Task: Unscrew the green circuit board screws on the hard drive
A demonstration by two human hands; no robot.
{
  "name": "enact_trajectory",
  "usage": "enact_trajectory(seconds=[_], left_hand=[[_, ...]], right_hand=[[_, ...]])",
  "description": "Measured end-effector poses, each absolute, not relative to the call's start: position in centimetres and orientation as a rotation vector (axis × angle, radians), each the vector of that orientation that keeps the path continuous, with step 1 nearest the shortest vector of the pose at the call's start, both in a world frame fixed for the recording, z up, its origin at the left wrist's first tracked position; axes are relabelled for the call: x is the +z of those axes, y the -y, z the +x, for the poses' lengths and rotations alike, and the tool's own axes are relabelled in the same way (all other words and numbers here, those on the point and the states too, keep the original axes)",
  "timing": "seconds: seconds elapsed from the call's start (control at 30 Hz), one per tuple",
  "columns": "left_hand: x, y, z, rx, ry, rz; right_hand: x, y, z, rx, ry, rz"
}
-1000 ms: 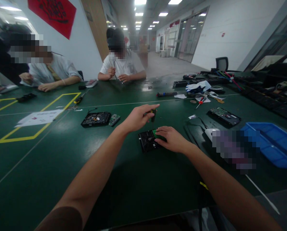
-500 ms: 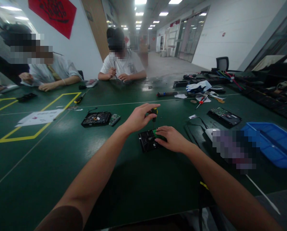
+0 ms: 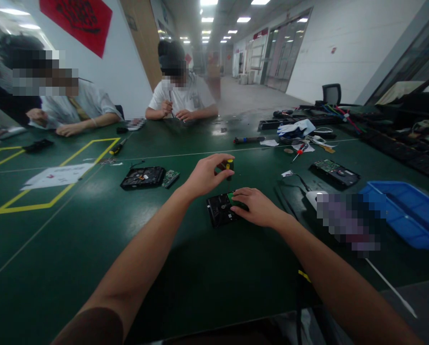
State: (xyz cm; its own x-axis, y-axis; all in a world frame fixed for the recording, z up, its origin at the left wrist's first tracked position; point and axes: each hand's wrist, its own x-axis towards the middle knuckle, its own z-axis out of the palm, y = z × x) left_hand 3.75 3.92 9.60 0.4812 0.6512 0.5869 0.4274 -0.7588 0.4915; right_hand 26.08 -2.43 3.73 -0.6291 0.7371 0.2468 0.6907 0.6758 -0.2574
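Observation:
A black hard drive (image 3: 220, 209) with a green circuit board (image 3: 231, 197) at its far right part lies on the green table in front of me. My left hand (image 3: 210, 175) grips the yellow and black handle of a screwdriver (image 3: 229, 167) between thumb and fingers, upright above the drive's far edge. The screwdriver's tip is too faint to make out. My right hand (image 3: 252, 206) rests on the drive's right side, fingers bent over the board and its edge, partly hiding them.
Left of the drive lie another opened drive (image 3: 143, 177) and a loose circuit board (image 3: 170, 178). To the right are a third drive (image 3: 334, 173), a blue tray (image 3: 408, 211) and a white cable (image 3: 390, 287). Two people sit across the table (image 3: 103, 244).
The fingers of my left hand have shifted slightly around the screwdriver handle, and more of its yellow part shows. My right hand stays on the drive.

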Motion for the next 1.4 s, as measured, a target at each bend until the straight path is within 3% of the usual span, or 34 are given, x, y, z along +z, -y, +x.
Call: enact_trajectory(seconds=[1.2,1.4], left_hand=[[8.98,-3.92,4.31,1.262,-0.909,2.498],[9.54,-3.86,3.97,1.153,-0.897,2.482]], right_hand=[[3.72,2.42,26.09,0.174,2.569,-1.126],[3.66,2.43,26.11,0.168,2.572,-1.123]])
